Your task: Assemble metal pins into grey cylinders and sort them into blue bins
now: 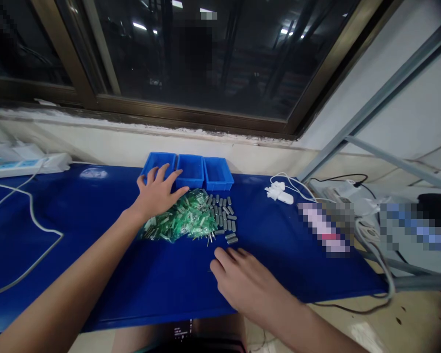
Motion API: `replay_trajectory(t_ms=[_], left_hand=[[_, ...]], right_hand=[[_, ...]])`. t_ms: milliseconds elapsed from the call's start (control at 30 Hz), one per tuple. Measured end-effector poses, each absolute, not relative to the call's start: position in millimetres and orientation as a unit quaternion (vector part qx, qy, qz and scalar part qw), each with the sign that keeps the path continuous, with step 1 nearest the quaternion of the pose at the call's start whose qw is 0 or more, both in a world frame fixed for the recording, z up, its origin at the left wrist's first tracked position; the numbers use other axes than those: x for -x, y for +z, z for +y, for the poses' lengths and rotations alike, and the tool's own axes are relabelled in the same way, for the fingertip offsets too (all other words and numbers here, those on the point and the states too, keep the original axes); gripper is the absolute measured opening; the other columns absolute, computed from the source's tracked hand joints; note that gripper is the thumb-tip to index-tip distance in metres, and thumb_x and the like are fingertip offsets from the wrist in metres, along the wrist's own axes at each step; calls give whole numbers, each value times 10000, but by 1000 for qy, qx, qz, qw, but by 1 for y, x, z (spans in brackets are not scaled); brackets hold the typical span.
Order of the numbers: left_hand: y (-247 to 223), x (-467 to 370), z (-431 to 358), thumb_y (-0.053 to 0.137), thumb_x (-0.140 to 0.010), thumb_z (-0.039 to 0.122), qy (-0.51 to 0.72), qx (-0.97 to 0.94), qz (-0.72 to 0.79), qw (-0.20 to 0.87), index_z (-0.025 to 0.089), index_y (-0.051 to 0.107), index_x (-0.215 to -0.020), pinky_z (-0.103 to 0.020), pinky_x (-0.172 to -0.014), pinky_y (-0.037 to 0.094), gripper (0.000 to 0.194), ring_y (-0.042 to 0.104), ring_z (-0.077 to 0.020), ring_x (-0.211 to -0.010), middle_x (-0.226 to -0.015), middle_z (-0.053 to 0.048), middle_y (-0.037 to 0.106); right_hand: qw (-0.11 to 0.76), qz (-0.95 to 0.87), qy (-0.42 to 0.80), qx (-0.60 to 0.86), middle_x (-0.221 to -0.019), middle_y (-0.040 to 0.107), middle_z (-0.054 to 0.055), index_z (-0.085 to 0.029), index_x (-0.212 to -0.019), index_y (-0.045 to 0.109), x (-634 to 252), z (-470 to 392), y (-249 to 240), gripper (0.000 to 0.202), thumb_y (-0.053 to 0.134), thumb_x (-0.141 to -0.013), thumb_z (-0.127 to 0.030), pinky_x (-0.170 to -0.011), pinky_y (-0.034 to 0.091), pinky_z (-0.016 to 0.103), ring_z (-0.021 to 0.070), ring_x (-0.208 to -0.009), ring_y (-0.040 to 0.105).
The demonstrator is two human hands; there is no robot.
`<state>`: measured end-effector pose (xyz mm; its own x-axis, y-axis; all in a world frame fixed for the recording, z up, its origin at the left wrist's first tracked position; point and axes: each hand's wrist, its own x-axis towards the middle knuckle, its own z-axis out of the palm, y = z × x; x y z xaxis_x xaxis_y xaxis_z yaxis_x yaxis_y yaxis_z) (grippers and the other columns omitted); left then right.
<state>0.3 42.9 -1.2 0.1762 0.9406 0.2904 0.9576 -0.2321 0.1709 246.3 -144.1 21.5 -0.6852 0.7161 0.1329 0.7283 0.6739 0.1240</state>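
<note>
My left hand (159,191) is open, fingers spread, at the near edge of the left blue bin (160,158) and the middle blue bin (190,170). Under and beside its palm lies a pile of small clear packets with green contents (185,218), some with thin metal pins. Along the pile's right side lie several small grey metal pieces (226,218), rectangular with rounded ends. Just nearer to me, my right hand (238,277) rests low over the table with its fingers curled. Its fingertips are turned down, and anything between them is hidden.
A third blue bin (218,182) stands at the right of the row, against the wall. White cables and a power strip (29,165) lie at the left. A white plug with a cord (281,193) sits to the right. A metal frame (353,132) rises at the blue table's (161,284) right end.
</note>
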Motion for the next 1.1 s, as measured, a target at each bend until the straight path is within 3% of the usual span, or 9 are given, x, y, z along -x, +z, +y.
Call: replay_trajectory(t_ms=[67,133,233,400,733,833,933,1000,1100], left_hand=[[-8,0,35,380,-1072,735,-174,758,-627,44,377,464,-1664,-855,-1206,206,697,240,-511,-1622,-1794,-117,300],[-13,0,31,358,-1076,740,-181,748,-637,44,393,444,-1674,-899,-1181,183,697,224,-525,-1625,-1792,-113,305],[-19,1,29,385,-1076,729,-180,757,-627,22,400,438,-1678,-895,-1182,219,687,263,-518,-1613,-1769,-105,356],[-23,3,32,453,-1081,666,-172,790,-588,18,300,452,-1682,-860,-1218,229,703,258,-524,-1612,-1737,-144,404],[-18,0,30,461,-1077,631,-174,798,-577,19,265,367,-1716,-848,-1218,251,743,234,-507,-1634,-1775,-150,343],[2,-1,26,488,-1069,571,-247,748,-602,131,207,527,-1609,-708,-1184,408,653,382,-484,-1561,-1707,-188,443],[20,5,30,408,-1100,472,-286,674,-658,174,155,729,-1287,-515,-981,553,488,676,-394,-1207,-1247,-185,746],[22,14,35,424,-1084,424,-255,671,-680,148,166,752,-1174,-447,-862,570,427,722,-356,-1053,-1112,-150,770],[17,28,42,436,-1076,461,-226,658,-704,140,165,736,-1282,-459,-897,571,469,682,-394,-1181,-1221,-167,749]], right_hand=[[76,-915,30,396,-986,696,43,-205,-955,670,-248,-114,39,87,616,-957,-137,-690,571,352,206,-815,707],[175,-875,146,427,-1115,688,36,-234,-959,655,-252,-73,49,99,578,-1010,-197,-891,566,324,177,-998,700],[340,-757,145,538,-1343,636,117,-218,-920,663,-257,-8,39,78,598,-960,-230,-1167,453,460,276,-1318,615],[436,-655,162,595,-1095,715,104,-220,-903,692,-256,48,1,119,594,-908,-286,-1000,544,469,277,-1058,703],[509,-662,134,533,-1059,760,87,-235,-892,714,-257,39,-6,118,643,-900,-329,-941,562,449,274,-1041,717],[611,-606,193,471,-978,785,63,-242,-905,717,-264,36,5,167,723,-897,-409,-831,581,402,242,-929,741],[648,-596,262,395,-917,795,29,-245,-985,720,-273,37,9,199,800,-864,-381,-795,588,358,197,-848,751],[628,-602,302,390,-848,790,-1,-244,-1097,726,-277,38,5,294,829,-844,-351,-753,583,338,168,-749,732],[605,-589,357,398,-882,819,8,-239,-1176,728,-280,38,1,363,832,-864,-392,-707,580,331,156,-688,728]])
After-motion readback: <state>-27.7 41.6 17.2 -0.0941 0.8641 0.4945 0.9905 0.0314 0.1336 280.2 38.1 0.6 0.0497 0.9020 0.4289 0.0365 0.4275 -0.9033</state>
